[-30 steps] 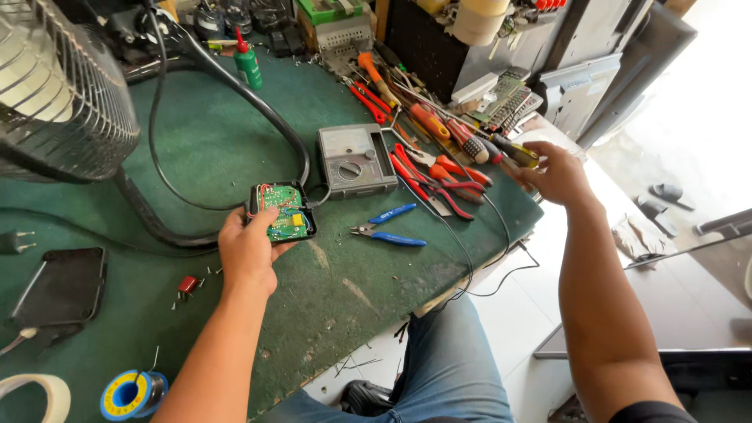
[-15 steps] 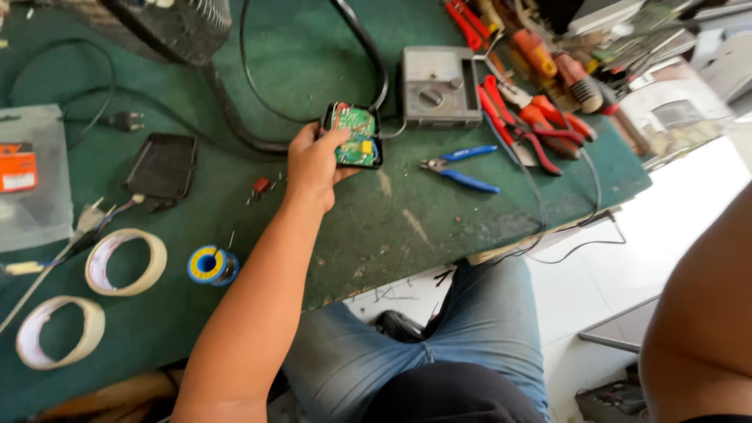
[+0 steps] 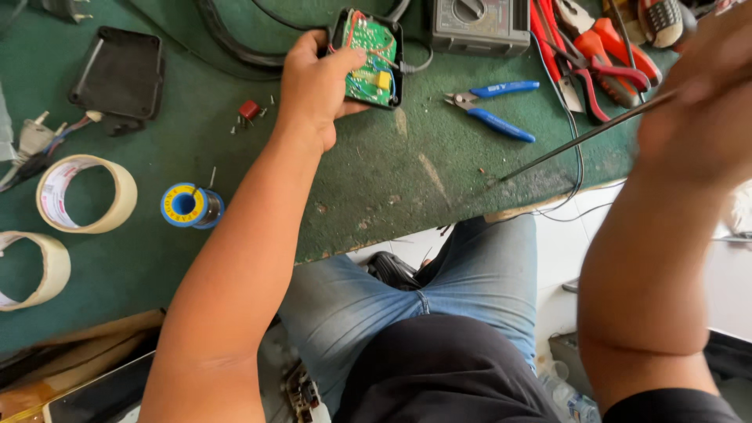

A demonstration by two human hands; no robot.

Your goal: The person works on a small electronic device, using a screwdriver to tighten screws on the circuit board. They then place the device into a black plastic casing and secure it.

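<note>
The green counter (image 3: 407, 180) ends in a worn, chipped front edge that runs at a slant just above the person's knees, and the strip of green between that edge and the tools is bare apart from some scuffs. The left hand (image 3: 317, 82) lies on the counter with its fingers and thumb closed around a black case (image 3: 395, 74) holding a green circuit board (image 3: 368, 55), near the far side of the view; a black cable runs away from the case. The right hand (image 3: 701, 94), blurred, is raised above the counter's right corner and closed around a thin metal rod (image 3: 580, 137), whose tip reaches down close to the front edge. Just right of the case lie blue-handled cutters (image 3: 493, 106), with a grey meter (image 3: 478, 23) beyond them and red-handled pliers (image 3: 583, 55) piled further right. Left of the forearm sit a blue solder spool (image 3: 188, 205), two rolls of tape (image 3: 82, 192), a small red part (image 3: 249, 110) and a black cover (image 3: 121, 74). Below the edge, a pale tiled floor (image 3: 564, 243) shows beside the blue jeans.
</note>
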